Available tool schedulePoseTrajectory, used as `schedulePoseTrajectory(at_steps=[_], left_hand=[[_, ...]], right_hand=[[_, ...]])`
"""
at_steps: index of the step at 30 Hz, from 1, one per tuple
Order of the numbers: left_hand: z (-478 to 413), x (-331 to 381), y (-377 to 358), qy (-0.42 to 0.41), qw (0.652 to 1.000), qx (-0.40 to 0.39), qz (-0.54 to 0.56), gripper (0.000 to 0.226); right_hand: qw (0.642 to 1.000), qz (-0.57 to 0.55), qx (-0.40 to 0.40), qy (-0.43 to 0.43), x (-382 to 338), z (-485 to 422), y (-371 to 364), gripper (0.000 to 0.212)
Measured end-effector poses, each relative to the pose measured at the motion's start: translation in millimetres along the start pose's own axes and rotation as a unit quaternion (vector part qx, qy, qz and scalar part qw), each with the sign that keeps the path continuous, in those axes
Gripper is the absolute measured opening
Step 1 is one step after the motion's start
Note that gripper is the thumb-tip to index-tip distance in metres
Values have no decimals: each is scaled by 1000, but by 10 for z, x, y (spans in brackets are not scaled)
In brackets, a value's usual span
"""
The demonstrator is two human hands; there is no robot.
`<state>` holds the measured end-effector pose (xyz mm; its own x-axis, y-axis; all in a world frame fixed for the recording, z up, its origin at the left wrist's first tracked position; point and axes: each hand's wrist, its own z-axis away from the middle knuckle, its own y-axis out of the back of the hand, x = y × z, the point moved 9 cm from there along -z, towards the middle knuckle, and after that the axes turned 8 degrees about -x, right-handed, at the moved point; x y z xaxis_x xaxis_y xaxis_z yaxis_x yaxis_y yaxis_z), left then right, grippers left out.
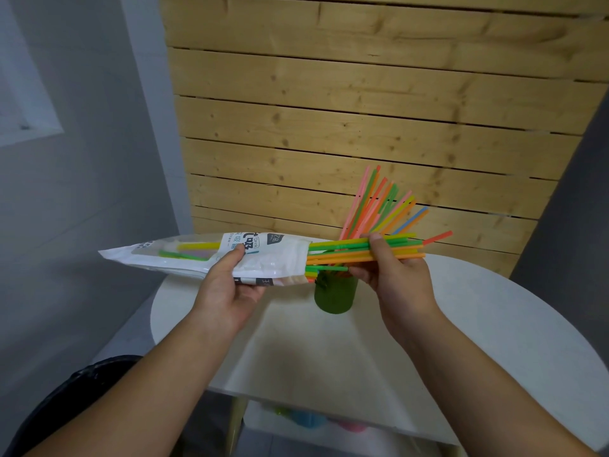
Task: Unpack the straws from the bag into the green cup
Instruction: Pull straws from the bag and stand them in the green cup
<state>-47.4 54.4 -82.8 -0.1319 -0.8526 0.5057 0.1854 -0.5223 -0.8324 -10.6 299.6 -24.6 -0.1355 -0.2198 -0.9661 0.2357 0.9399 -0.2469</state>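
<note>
The left hand (227, 288) grips a crinkled white plastic bag (211, 255) held level; the right hand (392, 268) pinches thin bright straws (356, 250) sticking from its mouth, above the round green cup (334, 296) on the smooth white table (478, 324).

- A single head-worn wide-angle view looks forward and down along both forearms.
- It sits close above the white table (494, 341), left hand (227, 291) and right hand (398, 275) mid-frame.
- It faces a wooden plank wall (362, 110) just behind the table.

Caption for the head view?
Left hand holds white plastic straw bag; right hand grips its protruding coloured straws near green cup.
</note>
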Motion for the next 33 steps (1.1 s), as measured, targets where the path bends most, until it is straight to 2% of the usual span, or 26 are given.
schedulePoseTrajectory(at_steps=[6, 11, 20, 25, 33], left_hand=[[6, 12, 7, -2, 1000, 2, 0, 29], [1, 21, 30, -2, 1000, 3, 3, 29], [-39, 61, 78, -3, 1000, 11, 14, 30], [-79, 141, 121, -13, 1000, 20, 18, 34], [-133, 155, 167, -17, 999, 23, 24, 37]], right_hand=[[1000, 2, -14, -9, -6, 10, -25, 26], [1000, 18, -6, 7, -72, 10, 25, 16], [999, -46, 5, 28, -220, -18, 154, 21], [995, -86, 13, 43, -322, -27, 269, 13], [993, -98, 46, 36, -334, 18, 483, 13]])
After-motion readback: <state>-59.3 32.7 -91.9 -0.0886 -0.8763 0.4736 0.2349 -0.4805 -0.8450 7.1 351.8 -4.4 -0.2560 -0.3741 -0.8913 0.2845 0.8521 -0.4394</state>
